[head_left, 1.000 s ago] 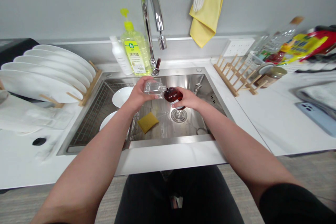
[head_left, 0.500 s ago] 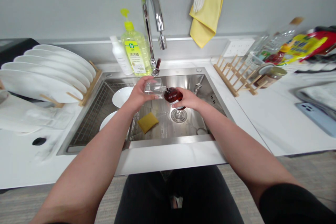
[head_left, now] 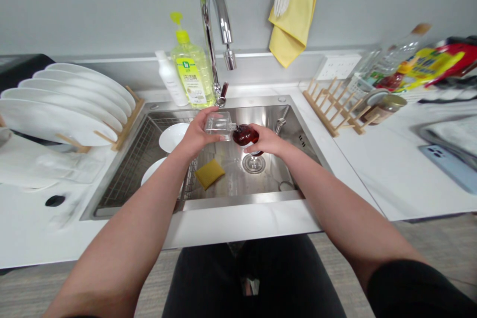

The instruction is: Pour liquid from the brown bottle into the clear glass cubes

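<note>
My left hand [head_left: 194, 134] grips a clear square glass bottle [head_left: 219, 125] on its side above the steel sink. My right hand [head_left: 270, 140] grips a dark amber bottle [head_left: 245, 135], tilted with its top towards the clear bottle. The two bottles meet at their necks, and the exact join is too small to make out. Below the hands are a yellow sponge [head_left: 209, 174], a white bowl [head_left: 173, 137] and the sink drain [head_left: 254, 163].
A chrome faucet [head_left: 214, 10] and a yellow dish soap bottle [head_left: 192, 72] stand behind the sink. White plates [head_left: 63, 104] lean in a wooden rack at left. An empty wooden rack [head_left: 331, 107] stands at right, and a phone [head_left: 445, 166] lies on the counter.
</note>
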Tool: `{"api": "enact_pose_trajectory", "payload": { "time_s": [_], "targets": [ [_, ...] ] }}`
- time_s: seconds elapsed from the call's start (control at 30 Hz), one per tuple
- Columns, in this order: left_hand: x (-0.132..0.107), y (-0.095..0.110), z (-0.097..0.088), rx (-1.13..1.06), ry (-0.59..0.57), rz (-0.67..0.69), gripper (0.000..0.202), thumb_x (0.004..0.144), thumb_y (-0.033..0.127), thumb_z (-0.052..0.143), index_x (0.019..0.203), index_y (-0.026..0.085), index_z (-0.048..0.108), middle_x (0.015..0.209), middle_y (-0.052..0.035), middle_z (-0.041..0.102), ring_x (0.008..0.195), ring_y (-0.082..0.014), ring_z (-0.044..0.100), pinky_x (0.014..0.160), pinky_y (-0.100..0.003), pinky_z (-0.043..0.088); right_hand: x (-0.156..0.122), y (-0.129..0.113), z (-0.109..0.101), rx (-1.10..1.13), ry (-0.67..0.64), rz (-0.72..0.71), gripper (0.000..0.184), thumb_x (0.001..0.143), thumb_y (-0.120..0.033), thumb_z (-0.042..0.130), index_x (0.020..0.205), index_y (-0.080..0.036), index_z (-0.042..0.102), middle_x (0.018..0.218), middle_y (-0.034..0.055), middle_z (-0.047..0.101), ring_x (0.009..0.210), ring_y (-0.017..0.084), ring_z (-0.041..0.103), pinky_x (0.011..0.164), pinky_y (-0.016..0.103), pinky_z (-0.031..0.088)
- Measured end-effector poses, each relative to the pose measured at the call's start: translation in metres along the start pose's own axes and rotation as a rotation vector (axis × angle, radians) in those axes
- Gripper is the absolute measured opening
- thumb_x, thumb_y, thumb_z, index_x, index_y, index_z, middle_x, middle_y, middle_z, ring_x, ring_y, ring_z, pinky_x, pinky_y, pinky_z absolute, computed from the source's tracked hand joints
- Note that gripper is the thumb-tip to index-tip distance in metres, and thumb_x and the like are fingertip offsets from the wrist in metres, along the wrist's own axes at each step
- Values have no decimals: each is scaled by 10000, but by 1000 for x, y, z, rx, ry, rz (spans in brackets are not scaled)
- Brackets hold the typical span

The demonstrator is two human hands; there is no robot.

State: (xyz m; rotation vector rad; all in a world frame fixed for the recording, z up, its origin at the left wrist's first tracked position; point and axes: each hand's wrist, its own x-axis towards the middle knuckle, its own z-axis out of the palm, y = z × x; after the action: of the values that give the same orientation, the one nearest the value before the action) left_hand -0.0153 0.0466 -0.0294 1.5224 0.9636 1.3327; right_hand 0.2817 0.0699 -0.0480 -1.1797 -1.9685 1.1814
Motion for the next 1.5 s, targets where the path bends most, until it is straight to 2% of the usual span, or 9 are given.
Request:
{"api": "enact_pose_trajectory", "payload": {
  "time_s": [0.37,0.47,0.73,0.9,1.1,1.3,1.5],
  "targets": [
    [1,-4,-2,2,-13,-18,1129,525,314,1128,1555,338,667,1435,-98,765,1260,-368,778,1136,-575,621,-1,-3,-1,-13,9,8,779,606,-233,1040,1341,-240,782,1229,60,869,1170,359,813,1155,539,623],
    [3,-6,-3,-11,-12,-11,1175,487,303,1139,1551,338,642,1421,-107,767,1276,-371,772,1095,-552,636,-2,-4,-1,-7,2,11,764,610,-230,1045,1327,-241,783,1237,65,866,1172,359,811,1156,544,618],
    [4,-8,-2,-54,-17,12,1005,509,300,1125,1327,336,542,1436,-76,759,1215,-297,782,982,-441,651,-1,-4,-1,23,5,13,777,597,-225,1049,1325,-235,778,1228,63,871,1184,366,812,1169,559,614],
    [5,-9,0,-79,-14,35,997,506,326,1136,1218,343,438,1436,-60,762,1304,-302,761,1024,-457,639,-1,-5,0,59,-7,17,796,591,-216,1041,1341,-236,774,1237,68,870,1193,371,813,1183,556,617],
    [6,-8,1,-102,-1,28,1017,483,341,1143,1170,338,392,1449,-79,749,1331,-324,761,980,-444,648,0,-1,1,72,-11,10,814,590,-243,1045,1355,-233,764,1223,63,867,1196,364,811,1190,567,608],
    [4,-8,1,-83,-12,29,993,519,369,1143,1165,328,389,1445,-85,730,1297,-299,753,965,-404,632,0,1,1,55,-12,9,790,599,-251,1044,1336,-221,762,1233,76,862,1190,351,808,1162,557,611],
    [4,-8,0,-70,-24,43,975,547,391,1146,1165,323,395,1447,-96,711,1295,-304,733,971,-416,628,0,-1,1,58,-12,14,816,597,-246,1036,1362,-220,752,1254,80,859,1198,347,806,1171,554,602]
  ]
}}
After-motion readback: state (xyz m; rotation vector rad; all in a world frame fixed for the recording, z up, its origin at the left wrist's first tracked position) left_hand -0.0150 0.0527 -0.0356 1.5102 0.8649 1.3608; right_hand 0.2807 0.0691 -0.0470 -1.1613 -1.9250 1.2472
